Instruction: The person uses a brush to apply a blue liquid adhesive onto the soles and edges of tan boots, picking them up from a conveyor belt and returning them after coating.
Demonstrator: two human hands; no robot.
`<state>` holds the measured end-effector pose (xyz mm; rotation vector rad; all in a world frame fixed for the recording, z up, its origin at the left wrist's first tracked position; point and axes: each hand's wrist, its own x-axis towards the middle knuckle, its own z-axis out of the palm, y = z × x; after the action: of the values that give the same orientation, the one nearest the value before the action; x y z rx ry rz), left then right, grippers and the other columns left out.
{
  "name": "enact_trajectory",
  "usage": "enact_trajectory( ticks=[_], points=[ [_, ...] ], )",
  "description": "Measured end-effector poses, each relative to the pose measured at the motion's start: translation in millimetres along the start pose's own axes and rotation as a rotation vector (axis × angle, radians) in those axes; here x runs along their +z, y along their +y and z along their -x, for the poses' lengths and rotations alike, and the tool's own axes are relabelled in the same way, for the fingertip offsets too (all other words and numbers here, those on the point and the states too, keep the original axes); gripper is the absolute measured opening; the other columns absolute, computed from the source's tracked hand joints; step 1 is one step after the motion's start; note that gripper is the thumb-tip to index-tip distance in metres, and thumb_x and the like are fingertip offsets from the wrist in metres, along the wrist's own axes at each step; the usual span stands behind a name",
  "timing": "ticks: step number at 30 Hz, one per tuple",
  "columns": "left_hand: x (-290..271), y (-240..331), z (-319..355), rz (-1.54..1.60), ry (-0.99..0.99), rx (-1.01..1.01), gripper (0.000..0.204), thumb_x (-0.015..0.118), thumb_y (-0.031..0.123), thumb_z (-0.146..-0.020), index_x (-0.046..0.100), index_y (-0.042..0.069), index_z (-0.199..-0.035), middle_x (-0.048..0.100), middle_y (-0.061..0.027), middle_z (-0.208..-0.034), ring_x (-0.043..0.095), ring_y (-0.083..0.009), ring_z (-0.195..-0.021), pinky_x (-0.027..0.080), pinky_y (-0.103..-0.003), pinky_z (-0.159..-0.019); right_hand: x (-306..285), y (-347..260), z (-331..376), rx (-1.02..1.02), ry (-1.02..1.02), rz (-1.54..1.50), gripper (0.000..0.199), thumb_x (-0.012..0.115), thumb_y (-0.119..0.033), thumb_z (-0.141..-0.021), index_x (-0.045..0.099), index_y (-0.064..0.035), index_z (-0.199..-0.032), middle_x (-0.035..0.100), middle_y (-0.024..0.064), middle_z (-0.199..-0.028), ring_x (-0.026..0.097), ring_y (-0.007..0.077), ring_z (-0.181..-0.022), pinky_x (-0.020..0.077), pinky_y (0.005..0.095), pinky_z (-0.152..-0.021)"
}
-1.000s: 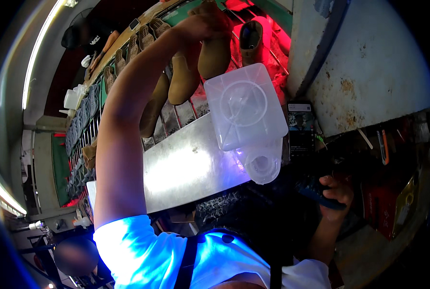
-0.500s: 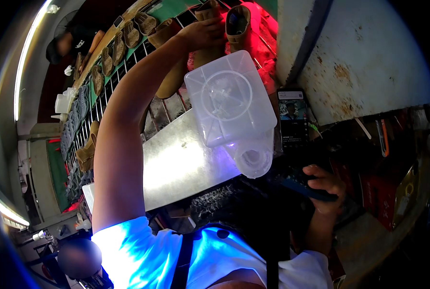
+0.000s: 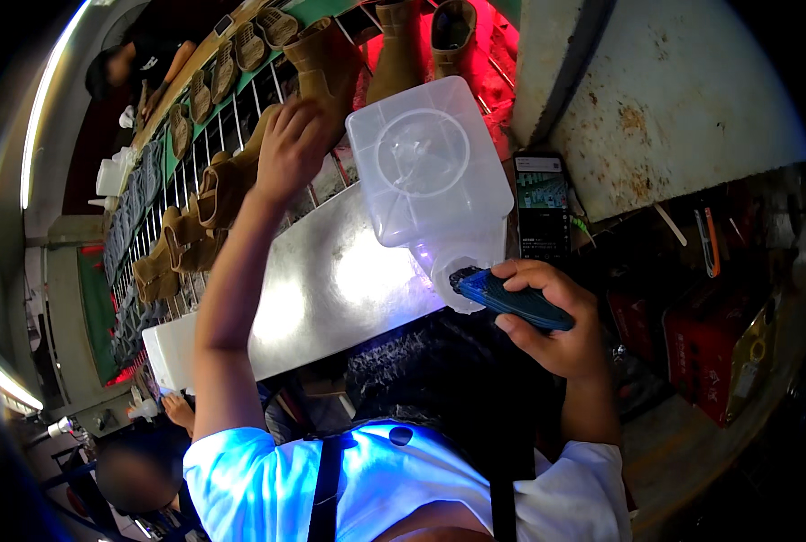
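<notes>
Right hand point(image 3: 565, 318) is closed on a blue tool point(image 3: 516, 300) with a ridged handle, thumb on one side, fingers on the other. Tool's dark, brush-like end is at the round cup point(image 3: 457, 282) of the translucent container point(image 3: 428, 163), overlapping the cup rim; can't tell whether it dips inside. Container is at the right end of the metal plate point(image 3: 317, 248), cup toward the plate's near edge. Left hand point(image 3: 290, 149) is beyond the plate's far edge, over the barred rack point(image 3: 240, 117), back of hand to camera, fingers bent, at a tall tan boot point(image 3: 326, 59). Can't tell whether it grips or only touches it. Two more boots, a middle boot point(image 3: 396, 50) and a right boot point(image 3: 454, 34), stand toward the rack's right end under red light. Low tan shoes point(image 3: 184, 237) sit toward the rack's left end. Brown soles point(image 3: 224, 74) line the rack's far edge; grey soles point(image 3: 135, 221) are bunched at its far left. Phone point(image 3: 543, 212), screen lit, is just right of the container, beside the rusty panel point(image 3: 669, 117). Red box point(image 3: 705, 352) is further right. Co-worker's hand point(image 3: 179, 411) is near the plate's left end.
</notes>
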<state>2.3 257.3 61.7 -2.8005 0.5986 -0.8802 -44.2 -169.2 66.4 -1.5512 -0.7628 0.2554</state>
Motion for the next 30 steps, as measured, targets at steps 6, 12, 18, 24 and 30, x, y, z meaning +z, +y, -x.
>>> enact_trajectory(
  ticks=[6,12,18,24,30],
  points=[
    [-33,82,116,0.242,0.052,-0.402,0.018,0.07,-0.004,-0.08,0.07,0.004,-0.096,0.064,-0.011,-0.081,0.062,-0.0293,-0.077,0.047,-0.04,-0.072,14,-16,-12,-0.124,-0.092,0.167,0.038,0.079,-0.001,-0.078,0.059,-0.0005,-0.11,0.069,0.0165,-0.118,0.068,0.0345,-0.104,0.0553,0.0408,-0.089],
    [-48,157,168,0.414,0.083,-0.771,0.012,0.067,0.001,-0.089,0.072,0.001,-0.1,0.067,-0.0136,-0.084,0.063,-0.0305,-0.079,0.052,-0.041,-0.075,27,-33,-25,-0.169,-0.282,0.473,0.039,0.074,0.004,-0.075,0.059,-0.0005,-0.111,0.07,0.0161,-0.118,0.066,0.0338,-0.101,0.0536,0.0397,-0.088],
    [-63,144,171,0.367,0.215,-0.701,0.022,0.067,-0.003,-0.086,0.07,0.001,-0.108,0.069,-0.0147,-0.092,0.067,-0.031,-0.087,0.054,-0.038,-0.079,40,-32,-24,-0.162,-0.293,0.55,0.039,0.074,0.002,-0.077,0.06,-0.001,-0.113,0.069,0.0156,-0.116,0.065,0.0351,-0.102,0.0536,0.0421,-0.089],
    [-109,3,198,-0.271,0.406,-0.944,0.03,0.076,0.021,-0.083,0.066,0.001,-0.104,0.068,-0.0173,-0.1,0.063,-0.0381,-0.095,0.05,-0.046,-0.087,44,-26,-13,-0.119,-0.211,0.509,0.038,0.072,0.003,-0.079,0.059,-0.0019,-0.114,0.069,0.0166,-0.117,0.066,0.0353,-0.104,0.053,0.0416,-0.093],
    [-113,-131,207,-0.085,-0.335,-1.675,0.069,0.061,0.064,-0.088,0.072,0.005,-0.122,0.067,-0.0219,-0.13,0.063,-0.0393,-0.122,0.05,-0.048,-0.101,46,-15,-11,-0.042,-0.118,0.406,0.035,0.07,0.004,-0.081,0.059,-0.0023,-0.114,0.07,0.0159,-0.12,0.067,0.0297,-0.111,0.0515,0.0401,-0.098]
  ],
)
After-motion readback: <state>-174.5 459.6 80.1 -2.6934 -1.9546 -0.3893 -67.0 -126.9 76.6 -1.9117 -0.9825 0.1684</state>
